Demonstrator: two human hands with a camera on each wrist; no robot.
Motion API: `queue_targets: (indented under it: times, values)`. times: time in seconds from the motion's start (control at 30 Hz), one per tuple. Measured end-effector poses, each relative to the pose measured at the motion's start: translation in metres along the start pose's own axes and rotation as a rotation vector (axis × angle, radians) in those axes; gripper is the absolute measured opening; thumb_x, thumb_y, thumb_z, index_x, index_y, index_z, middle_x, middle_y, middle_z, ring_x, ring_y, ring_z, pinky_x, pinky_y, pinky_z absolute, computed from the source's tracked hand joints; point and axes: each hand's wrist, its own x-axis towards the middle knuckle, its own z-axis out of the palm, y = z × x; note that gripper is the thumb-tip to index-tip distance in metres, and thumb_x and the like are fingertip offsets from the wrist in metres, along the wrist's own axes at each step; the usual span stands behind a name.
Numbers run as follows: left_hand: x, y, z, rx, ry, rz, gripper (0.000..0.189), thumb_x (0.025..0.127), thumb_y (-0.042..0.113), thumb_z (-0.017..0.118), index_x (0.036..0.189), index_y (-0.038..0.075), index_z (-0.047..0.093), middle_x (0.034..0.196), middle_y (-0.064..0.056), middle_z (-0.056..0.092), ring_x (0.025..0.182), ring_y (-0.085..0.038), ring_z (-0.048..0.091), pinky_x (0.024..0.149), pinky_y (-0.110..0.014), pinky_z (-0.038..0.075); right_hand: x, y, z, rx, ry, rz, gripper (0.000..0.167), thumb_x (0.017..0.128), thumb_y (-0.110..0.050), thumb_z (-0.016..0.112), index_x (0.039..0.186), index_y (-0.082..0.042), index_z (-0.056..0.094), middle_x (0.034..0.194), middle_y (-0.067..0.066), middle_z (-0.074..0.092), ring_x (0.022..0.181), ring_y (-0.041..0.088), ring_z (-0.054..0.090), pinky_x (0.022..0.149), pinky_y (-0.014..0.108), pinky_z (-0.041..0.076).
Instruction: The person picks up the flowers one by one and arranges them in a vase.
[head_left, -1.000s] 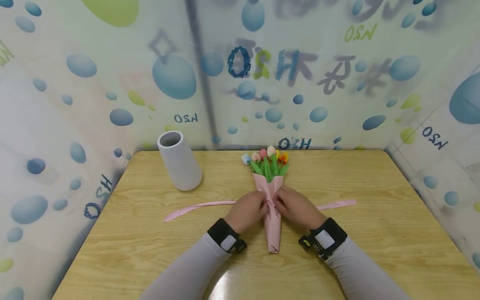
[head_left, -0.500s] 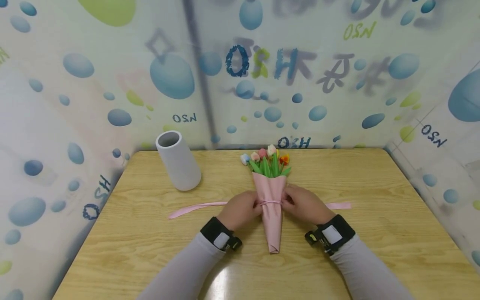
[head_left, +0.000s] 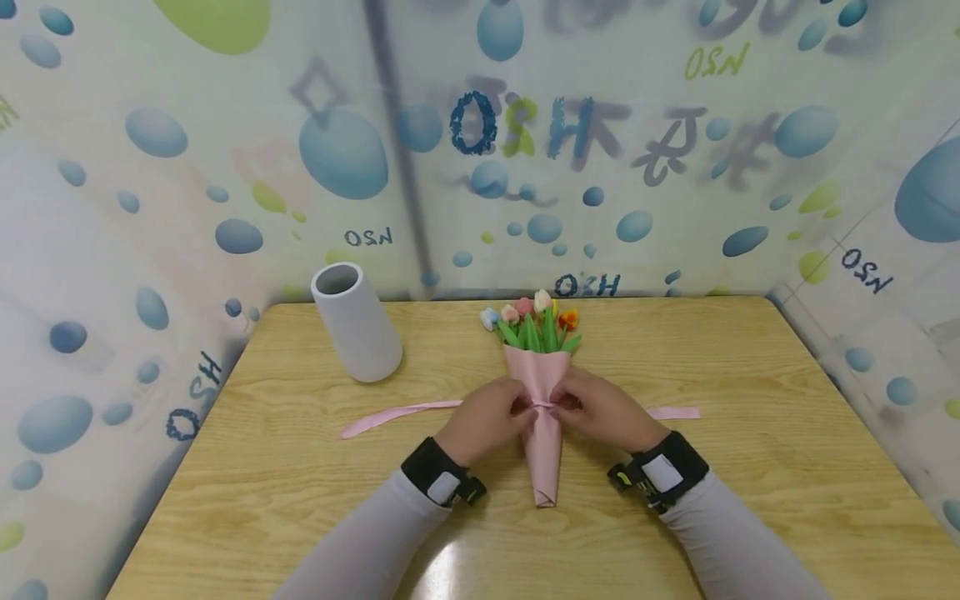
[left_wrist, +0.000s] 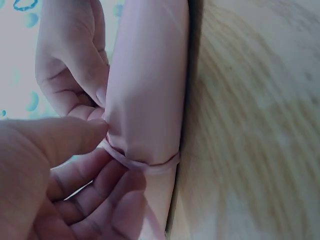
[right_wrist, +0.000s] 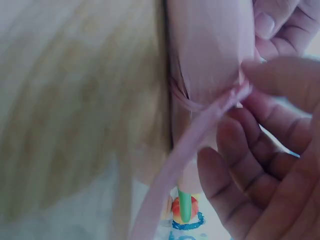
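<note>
**Left hand (head_left: 483, 421) and right hand (head_left: 609, 412) back in at the middle of the long, flat pink ribbon (head_left: 405, 411)**

Head view: half a second ago the hands are out at either edge of the cone-shaped matte pink wrap (head_left: 542, 458); now they come together over its front. Looks like the ribbon is being worked there, tie probably unfinished: both tails trail loose on the light wood-grain table (head_left: 750, 500), one each side. Wrap lies mid-table, small multicoloured tulip-like flowers (head_left: 525, 312) toward the pale wall printed with blue and green drops (head_left: 450, 217). Tall, tapered whitish vase (head_left: 365, 333) stands behind on the left, well apart, out of the way. Main obstruction: the hands themselves, covering part of the ribbon.

Left wrist view: left thumb and forefinger pinch ribbon at the wrap's side; other fingers loosely bent. Ribbon puckers the wrap.

Right wrist view: right thumb and forefinger pinch ribbon, a tail slanting away; remaining fingers curl, apparently holding nothing. Knot or not, I can't tell.
</note>
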Motion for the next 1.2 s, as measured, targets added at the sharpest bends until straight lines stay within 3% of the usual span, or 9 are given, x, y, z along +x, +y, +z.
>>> queue_targets:
  times: [0.17,0.37,0.57,0.7,0.87,1.0,1.2]
  values:
    - [0.001,0.002,0.002,0.031,-0.001,0.006,0.014,0.100,0.029,0.071,0.099,0.015,0.073,0.087,0.006,0.061,0.076,-0.008,0.055,0.068,-0.022,0.047,0.001,-0.005,0.003,-0.063,0.010,-0.025,0.006,0.096,-0.016,0.075,0.097,-0.015,0.070,0.091,-0.005,0.060,0.085,0.008,0.054,0.075,0.025,0.052]
    - [0.001,0.001,0.004,0.050,0.022,0.032,0.011,0.100,0.024,0.071,0.098,0.014,0.075,0.087,0.006,0.062,0.075,-0.006,0.054,0.068,-0.020,0.047,0.000,-0.007,0.002,-0.050,0.004,-0.047,0.004,0.098,-0.018,0.074,0.099,-0.016,0.071,0.095,-0.008,0.061,0.088,0.006,0.056,0.079,0.027,0.054]
    - [-0.002,0.001,-0.001,0.052,0.052,0.014,0.011,0.099,0.022,0.069,0.090,0.016,0.070,0.082,0.006,0.058,0.072,-0.009,0.053,0.065,-0.023,0.046,-0.001,-0.002,-0.005,-0.054,-0.006,-0.041,0.004,0.100,-0.016,0.070,0.097,-0.017,0.067,0.092,-0.008,0.060,0.087,0.008,0.055,0.078,0.028,0.052]
    - [-0.003,-0.002,-0.004,0.003,0.080,-0.015,0.013,0.098,0.019,0.069,0.087,0.016,0.064,0.078,0.005,0.058,0.070,-0.009,0.053,0.063,-0.024,0.045,-0.002,0.001,-0.009,-0.047,-0.012,-0.020,0.012,0.096,-0.013,0.073,0.092,-0.018,0.063,0.086,-0.007,0.056,0.081,0.008,0.052,0.072,0.024,0.047]
    - [-0.002,-0.002,-0.005,-0.096,0.050,0.013,0.004,0.099,0.012,0.067,0.102,0.012,0.065,0.087,0.001,0.062,0.077,-0.010,0.056,0.068,-0.023,0.049,-0.003,0.003,-0.008,0.022,0.006,-0.036,0.016,0.092,-0.008,0.074,0.090,-0.016,0.060,0.085,-0.005,0.056,0.081,0.010,0.053,0.071,0.024,0.047]
    - [-0.001,0.000,-0.004,-0.164,0.026,0.035,0.011,0.098,0.010,0.066,0.109,0.011,0.068,0.093,0.000,0.063,0.082,-0.012,0.058,0.072,-0.024,0.051,-0.002,0.001,-0.004,0.115,0.023,-0.043,0.016,0.093,-0.004,0.072,0.096,-0.016,0.062,0.092,-0.004,0.060,0.087,0.012,0.056,0.078,0.027,0.052]
    - [-0.002,0.001,-0.003,-0.270,0.019,0.014,0.005,0.100,0.015,0.067,0.103,0.015,0.072,0.092,0.002,0.062,0.084,-0.013,0.058,0.071,-0.024,0.050,-0.003,-0.004,-0.002,0.223,0.008,0.004,0.019,0.094,-0.004,0.072,0.108,-0.017,0.067,0.099,-0.003,0.063,0.092,0.014,0.057,0.080,0.028,0.053]
